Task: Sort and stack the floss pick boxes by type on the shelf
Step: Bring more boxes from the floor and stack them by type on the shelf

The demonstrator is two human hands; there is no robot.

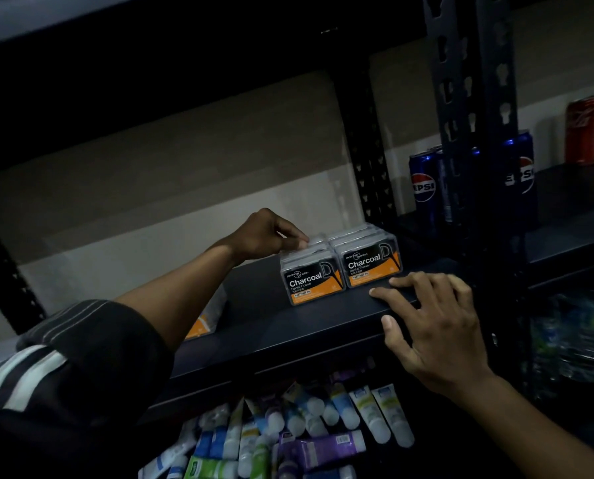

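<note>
Head view, left fingers (293, 236) pinching glossy rectangular floss box (318, 242), right fingers (409, 288) splayed on shelf (288, 323).

Two side-by-side rows of Charcoal floss pick boxes (311, 281) at centre frame; boxes per row unclear. One more orange-labelled box (202, 326), partly hidden, lower left. Two Pepsi cans (423, 181) and one red can (584, 129), upper right. Many tubes (375, 420) along the bottom, too jumbled to count.

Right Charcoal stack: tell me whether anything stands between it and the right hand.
Nothing visible does. The right hand rests flat on the front edge of the shelf, just in front of the right Charcoal stack, with only bare shelf between. The left hand touches the left stack, off that path.
</note>
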